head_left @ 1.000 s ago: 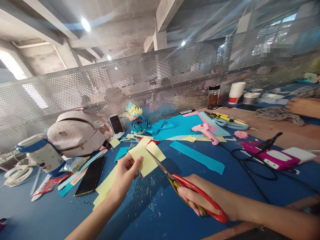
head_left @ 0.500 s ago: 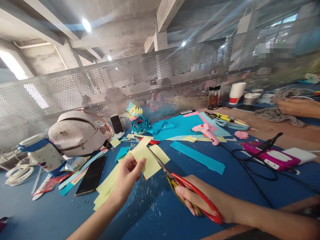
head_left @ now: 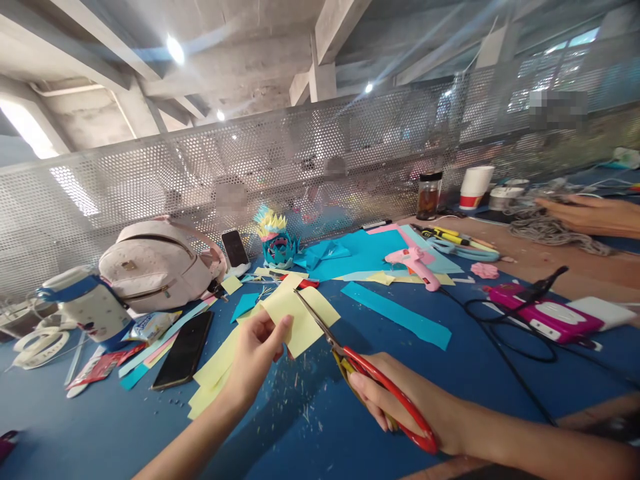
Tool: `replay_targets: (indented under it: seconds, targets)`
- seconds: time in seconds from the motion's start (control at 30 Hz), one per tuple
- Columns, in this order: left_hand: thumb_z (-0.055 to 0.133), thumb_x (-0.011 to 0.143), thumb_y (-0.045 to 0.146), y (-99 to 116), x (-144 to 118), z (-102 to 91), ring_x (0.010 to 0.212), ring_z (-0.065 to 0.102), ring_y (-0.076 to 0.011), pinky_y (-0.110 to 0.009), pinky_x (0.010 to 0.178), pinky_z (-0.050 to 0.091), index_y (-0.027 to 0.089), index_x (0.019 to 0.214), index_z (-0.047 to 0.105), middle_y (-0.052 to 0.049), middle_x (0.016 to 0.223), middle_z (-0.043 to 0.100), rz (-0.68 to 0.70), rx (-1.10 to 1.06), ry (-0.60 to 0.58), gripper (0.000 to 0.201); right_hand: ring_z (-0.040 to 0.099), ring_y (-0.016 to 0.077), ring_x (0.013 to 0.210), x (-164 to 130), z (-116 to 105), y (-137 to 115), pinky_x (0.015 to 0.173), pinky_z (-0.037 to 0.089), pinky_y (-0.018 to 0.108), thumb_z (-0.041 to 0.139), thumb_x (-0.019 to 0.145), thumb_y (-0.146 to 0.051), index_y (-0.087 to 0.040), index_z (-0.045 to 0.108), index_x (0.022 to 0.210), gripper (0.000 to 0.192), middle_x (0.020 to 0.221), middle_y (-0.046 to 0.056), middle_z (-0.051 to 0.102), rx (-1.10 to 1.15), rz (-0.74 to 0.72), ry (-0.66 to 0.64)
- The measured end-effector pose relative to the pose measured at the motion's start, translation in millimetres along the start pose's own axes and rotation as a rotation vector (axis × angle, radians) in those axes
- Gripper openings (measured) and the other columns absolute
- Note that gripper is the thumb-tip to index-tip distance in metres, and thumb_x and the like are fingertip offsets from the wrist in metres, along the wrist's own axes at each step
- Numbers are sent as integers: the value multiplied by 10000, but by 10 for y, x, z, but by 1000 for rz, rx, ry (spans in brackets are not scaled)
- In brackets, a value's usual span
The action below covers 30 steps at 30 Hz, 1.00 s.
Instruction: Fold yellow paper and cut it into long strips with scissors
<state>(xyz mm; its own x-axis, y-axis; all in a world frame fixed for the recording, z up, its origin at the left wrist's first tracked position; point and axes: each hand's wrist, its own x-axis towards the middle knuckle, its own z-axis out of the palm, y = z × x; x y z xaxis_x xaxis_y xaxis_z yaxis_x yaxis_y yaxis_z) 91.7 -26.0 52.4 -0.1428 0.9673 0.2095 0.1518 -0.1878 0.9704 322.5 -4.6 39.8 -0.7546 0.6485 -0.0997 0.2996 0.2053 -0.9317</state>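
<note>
My left hand (head_left: 263,347) pinches a pale yellow sheet of paper (head_left: 300,333) above the blue table. Red-handled scissors (head_left: 390,383) are gripped in my right hand (head_left: 400,393), their blades lying across the sheet, which is partly cut and curls at its right side. More yellow paper strips (head_left: 213,380) lie beneath my left wrist. A bright blue paper strip (head_left: 397,313) rests to the right of the scissors. Behind stands a folded-paper piece (head_left: 277,243) in blue, yellow and pink. Tiny paper scraps are scattered below my hands.
A pink glue gun (head_left: 415,263) rests on blue sheets (head_left: 360,250). At right are a magenta power strip (head_left: 545,310) and black cable. At left stand a backpack (head_left: 155,267), a tumbler (head_left: 93,310) and a black phone (head_left: 183,350). Another person's hand (head_left: 580,213) holds grey yarn (head_left: 545,227).
The scissor handles have drawn slightly closer together around the paper. My left hand stays in place. The other person's hand has shifted left over the yarn.
</note>
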Motion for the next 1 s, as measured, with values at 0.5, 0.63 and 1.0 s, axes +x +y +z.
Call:
replay_targets:
  seconds: [0.5, 0.63, 1.0]
  targets:
    - [665, 840, 545, 8, 13, -2, 426, 483, -71, -178, 418, 323, 119, 892, 652, 52, 563, 508, 11, -14, -3, 430, 458, 113, 513, -22, 9, -71, 544, 377, 255, 336, 902, -768, -189, 431, 602, 659, 534, -1, 476, -25, 25, -12]
    - [662, 838, 547, 19, 22, 4, 428, 482, -74, -179, 416, 315, 121, 884, 648, 50, 564, 509, 6, -13, -7, 429, 432, 111, 502, -26, 24, -92, 532, 362, 255, 340, 875, -801, -197, 427, 628, 658, 519, -15, 455, -24, 54, -3]
    - [634, 798, 658, -10, 26, -15, 493, 465, -94, -205, 445, 375, 147, 927, 620, 42, 646, 506, -215, -145, 71, 527, 423, 101, 515, -18, 49, 13, 538, 360, 236, 371, 956, -668, -190, 439, 675, 559, 538, -40, 427, -68, 41, -9]
